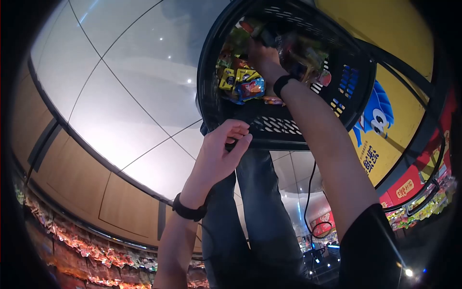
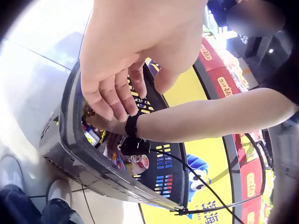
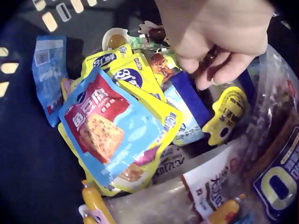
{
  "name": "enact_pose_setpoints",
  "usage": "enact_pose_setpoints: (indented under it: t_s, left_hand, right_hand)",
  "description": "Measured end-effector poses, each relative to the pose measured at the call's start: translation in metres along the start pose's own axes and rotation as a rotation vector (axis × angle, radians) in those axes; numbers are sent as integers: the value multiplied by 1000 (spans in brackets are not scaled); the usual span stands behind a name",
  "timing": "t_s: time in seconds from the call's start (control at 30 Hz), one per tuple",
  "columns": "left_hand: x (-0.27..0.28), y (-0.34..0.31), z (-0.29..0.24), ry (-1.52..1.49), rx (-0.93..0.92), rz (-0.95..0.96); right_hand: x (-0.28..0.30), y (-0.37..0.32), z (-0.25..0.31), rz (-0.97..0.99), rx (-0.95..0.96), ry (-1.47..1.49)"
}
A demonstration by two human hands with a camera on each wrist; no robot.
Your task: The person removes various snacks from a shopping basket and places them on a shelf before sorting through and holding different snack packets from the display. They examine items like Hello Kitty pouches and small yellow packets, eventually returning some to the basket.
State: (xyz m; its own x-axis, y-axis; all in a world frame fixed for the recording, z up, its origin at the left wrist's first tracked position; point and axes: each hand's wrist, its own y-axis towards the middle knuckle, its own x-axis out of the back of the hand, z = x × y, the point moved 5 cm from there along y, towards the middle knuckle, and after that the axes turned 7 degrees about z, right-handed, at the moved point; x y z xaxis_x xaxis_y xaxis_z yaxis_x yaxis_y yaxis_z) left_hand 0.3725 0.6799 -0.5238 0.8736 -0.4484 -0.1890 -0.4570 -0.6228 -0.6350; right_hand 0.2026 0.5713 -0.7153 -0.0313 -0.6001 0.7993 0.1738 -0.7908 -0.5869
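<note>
My right hand (image 1: 263, 57) reaches down into a black plastic shopping basket (image 1: 207, 82). In the right wrist view its bent fingertips (image 3: 226, 72) are right at a blue and white packet (image 3: 190, 109); I cannot tell whether they pinch anything. Beside them lies a light-blue and red snack packet (image 3: 100, 126) on top of several yellow packets (image 3: 128, 77). My left hand (image 1: 222, 153) hovers by the basket's near rim, its fingers loosely curved and holding nothing. In the left wrist view that hand (image 2: 140, 51) hangs over the basket's side.
Clear plastic bags (image 3: 145, 203) and small sausage-shaped snacks (image 3: 97, 203) also lie in the basket. A yellow display panel (image 1: 392, 115) with a blue cartoon figure stands to the right. A wooden-panelled counter (image 1: 127, 212) runs along the left, and a black cable (image 1: 308, 202) hangs near my legs.
</note>
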Motion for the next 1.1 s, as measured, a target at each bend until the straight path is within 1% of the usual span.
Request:
enact_pose_setpoints:
  t_s: [0.03, 0.07, 0.1, 0.13, 0.17, 0.2, 0.27, 0.3, 0.33, 0.37, 0.4, 0.43, 0.47, 0.5, 0.53, 0.57, 0.6, 0.63, 0.67, 0.73, 0.77, 0.8, 0.83, 0.87, 0.93, 0.97, 1.03, 1.07, 1.1]
  left_hand:
    - [-2, 5, 6, -110, 62, 7]
    - [-2, 10, 9, -112, 57, 7]
    - [0, 15, 15, -275, 60, -74]
    - [0, 20, 19, -439, 62, -153]
    - [2, 26, 20, -507, 54, -291]
    - [-3, 35, 12, -515, 50, -287]
    - [-6, 48, 0, -616, 80, -486]
    - [-12, 64, 21, -605, 70, -441]
    - [-12, 74, 22, -611, 72, -440]
    - [-15, 84, 26, -814, 80, -429]
    - [-18, 91, 30, -1017, 86, -418]
    - [-19, 98, 39, -1077, 101, -362]
    - [-19, 102, 35, -1078, 100, -364]
    - [-19, 103, 31, -1044, 47, -392]
    - [-17, 100, 31, -1007, 3, -427]
    - [-16, 99, 38, -1000, 16, -440]
    - [-13, 102, 45, -960, 55, -450]
    - [-13, 105, 50, -921, 87, -455]
    - [-14, 106, 52, -915, 86, -458]
    - [-21, 102, 59, -897, 175, -497]
    - [-26, 100, 65, -902, 222, -496]
    - [-26, 97, 70, -893, 225, -502]
    - [-29, 94, 72, -890, 243, -427]
    - [-35, 94, 73, -900, 254, -360]
    - [-38, 90, 78, -897, 280, -341]
    - [-40, 91, 80, -887, 305, -335]
    - [-42, 92, 82, -880, 329, -329]
    - [-42, 93, 83, -874, 318, -329]
    - [-41, 94, 83, -866, 307, -331]
  right_hand:
    - [6, -5, -1, 9, -7, 73]
    - [12, -10, -3, 22, -13, 144]
    - [13, -12, -8, 88, -138, 224]
    - [24, -23, -4, 90, -141, 216]
    - [46, -39, 3, -30, -64, 439]
    - [67, -57, 12, -150, 17, 659]
    - [89, -89, 34, -64, 155, 816]
    - [91, -101, 41, -5, 221, 827]
    - [93, -110, 48, 51, 288, 841]
    - [90, -114, 51, 139, 195, 818]
    - [90, -113, 48, 142, 196, 815]
    - [89, -110, 49, 183, 321, 891]
    - [90, -107, 49, 225, 446, 968]
    - [88, -100, 40, 399, 540, 937]
    - [84, -85, 34, 502, 624, 1002]
    - [70, -74, 21, 805, 258, 1375]
    - [70, -50, 10, 577, 287, 1442]
    - [56, -18, -6, 329, 102, 1039]
    - [46, -3, -2, 327, 106, 1044]
    - [53, 14, 16, -153, 235, 324]
    - [46, 17, 27, -152, 236, 335]
    - [34, 22, 36, -45, 154, 252]
    - [26, 26, 42, 61, 74, 167]
    - [24, 29, 49, 63, 89, 164]
    - [12, 28, 47, 137, -84, 185]
    - [6, 29, 44, 134, -90, 186]
    - [2, 25, 45, 20, -29, 173]
    - [1, 26, 43, 19, -28, 171]
    - [-3, 27, 42, 61, -26, 244]
